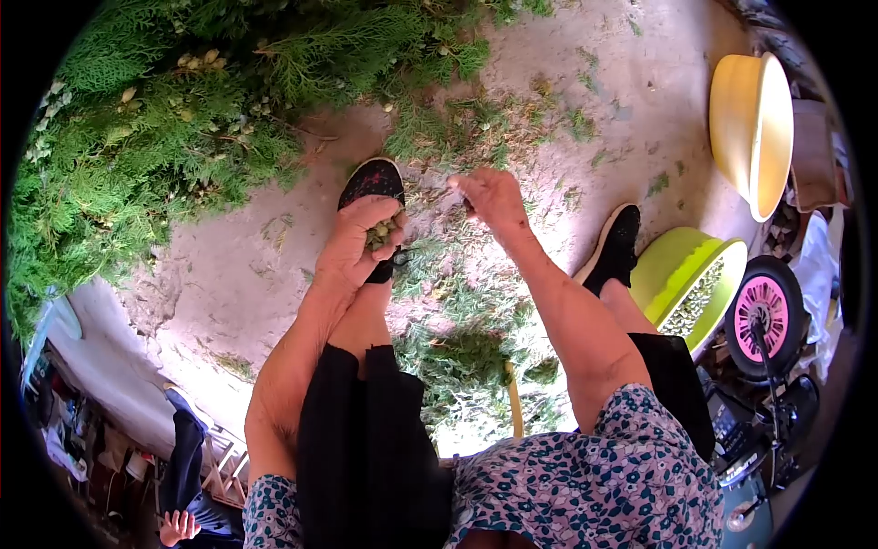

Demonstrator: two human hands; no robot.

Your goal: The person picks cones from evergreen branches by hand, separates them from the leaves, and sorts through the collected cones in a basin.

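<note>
My left hand (pixel 352 240) is curled around a handful of small green cones (pixel 380 232), just above my black shoe (pixel 373 179). To its right, my right hand (pixel 495 197) hovers over the littered ground with its fingers drawn together; anything between the fingertips is too small to make out. Loose green sprigs (pixel 448 284) lie on the ground between my feet. A big heap of cut evergreen branches (pixel 229 101), with pale cones among the foliage, fills the upper left.
A lime-green basin (pixel 672 265) holding many small cones (pixel 697 297) sits beside my right foot. Beyond it stand a yellow basin (pixel 736 119) and a pink-rimmed wheel (pixel 764 316). Another person's hand (pixel 179 527) and dark-clothed leg show at the lower left.
</note>
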